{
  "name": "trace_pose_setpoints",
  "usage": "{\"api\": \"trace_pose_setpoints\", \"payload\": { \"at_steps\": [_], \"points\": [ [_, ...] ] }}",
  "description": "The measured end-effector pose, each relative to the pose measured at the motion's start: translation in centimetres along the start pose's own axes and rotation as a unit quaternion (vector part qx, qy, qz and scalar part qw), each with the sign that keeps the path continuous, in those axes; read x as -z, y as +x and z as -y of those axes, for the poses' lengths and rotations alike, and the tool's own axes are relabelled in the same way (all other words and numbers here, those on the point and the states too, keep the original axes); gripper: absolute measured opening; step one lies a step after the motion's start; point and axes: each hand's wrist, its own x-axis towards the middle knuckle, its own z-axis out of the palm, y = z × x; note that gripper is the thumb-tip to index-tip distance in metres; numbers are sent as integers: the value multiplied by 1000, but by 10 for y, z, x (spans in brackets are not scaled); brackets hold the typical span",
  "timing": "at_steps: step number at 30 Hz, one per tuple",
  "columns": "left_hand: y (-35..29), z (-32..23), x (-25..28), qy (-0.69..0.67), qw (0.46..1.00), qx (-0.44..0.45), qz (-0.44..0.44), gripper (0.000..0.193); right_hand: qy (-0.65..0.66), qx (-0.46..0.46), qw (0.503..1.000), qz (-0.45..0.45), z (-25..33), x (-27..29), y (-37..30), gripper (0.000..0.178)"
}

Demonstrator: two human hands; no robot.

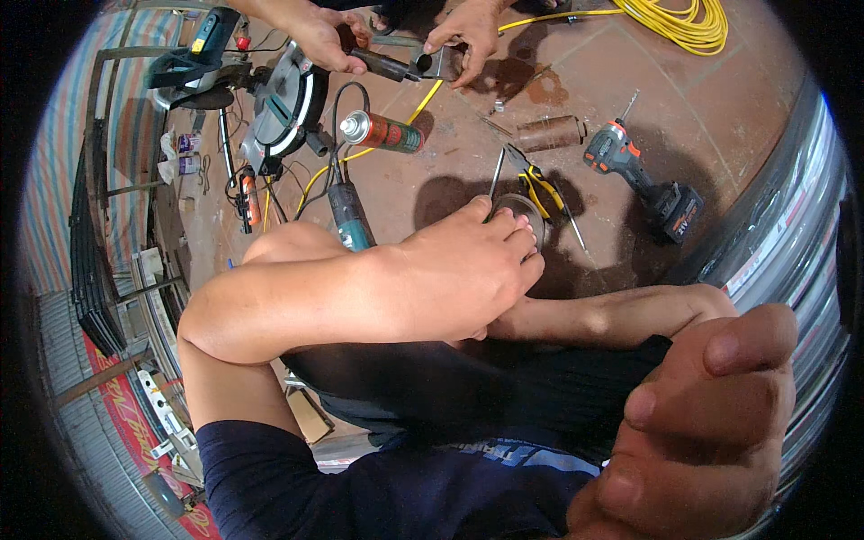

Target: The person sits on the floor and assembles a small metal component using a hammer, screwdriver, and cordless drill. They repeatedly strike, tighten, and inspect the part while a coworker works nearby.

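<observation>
Here, left hand (459,274) grip closed on round metal disc (531,211) lying flat, right hand (711,423) loosely curled, empty.

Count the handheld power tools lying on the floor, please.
2: a teal angle grinder lying just beyond the left hand, and an orange-and-black cordless drill to the right. The mitre saw is not handheld. Others may be hidden behind the arms.

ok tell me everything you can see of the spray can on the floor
The spray can lies on its side on the reddish-brown floor, its white cap end toward the miter saw. The body looks like metal, red and green. A yellow cable runs close by it. No hand touches it.
</observation>
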Motion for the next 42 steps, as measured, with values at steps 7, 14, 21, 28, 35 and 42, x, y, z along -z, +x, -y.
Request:
{"api": "trace_pose_setpoints", "payload": {
  "at_steps": [7, 14, 21, 28, 35, 42],
  "points": [
    [4, -2, 2, -20, 1000, 2, 18, 81, 10, -14, 1000, 25, -5, 1, -12, 26],
    [10, -1, -5, -13, 1000, 8, 6, 88, -30, 40, 997, 64, -32, -5, 9, 15],
    [6, 3, -8, -47, 999, -13, -8, 77, -34, -7, 999, 8, -72, -21, 4, 21],
    [17, 5, -18, 23, 1000, -6, -8, 64, -53, -102, 992, 43, -128, -42, -15, 22],
    [17, 6, -7, -17, 995, 25, 94, 98, -20, -179, 982, 60, -147, -56, -29, 20],
    [13, 9, -11, -18, 1000, 10, 5, 60, -16, -180, 981, 70, -150, -61, -31, 21]
  ]
}}
